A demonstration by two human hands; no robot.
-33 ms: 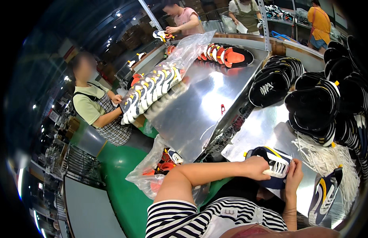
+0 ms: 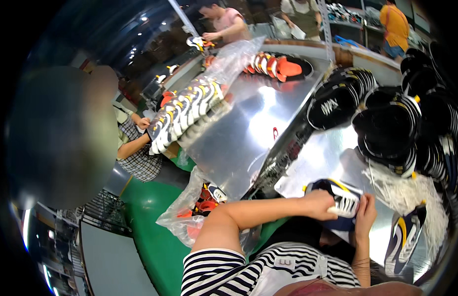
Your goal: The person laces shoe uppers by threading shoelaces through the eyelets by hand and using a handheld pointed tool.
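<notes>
A navy, white and yellow shoe upper with white laces (image 2: 345, 204) is between my two hands, over the near edge of the metal worktop (image 2: 317, 165). My left hand (image 2: 319, 204) is closed on its left side, by the lacing. At its right edge my right hand (image 2: 366, 216) has bent fingers gripping the upper; what the fingertips pinch there is too small to tell. To the right of that hand lies another navy, white and yellow upper (image 2: 405, 239). A loose bundle of white laces (image 2: 431, 212) is spread beside it.
Black shoe uppers (image 2: 386, 123) are piled at the right. Beyond a raised divider, a row of white-and-navy uppers (image 2: 184, 116) lies partly under clear plastic. A plastic bag with uppers (image 2: 189, 219) hangs near my left elbow. A co-worker (image 2: 140, 153) stands at the left; others work behind.
A large, dark, blurred round shape has come into the left side, covering part of the co-worker there. My hands and the upper stay nearly in place.
</notes>
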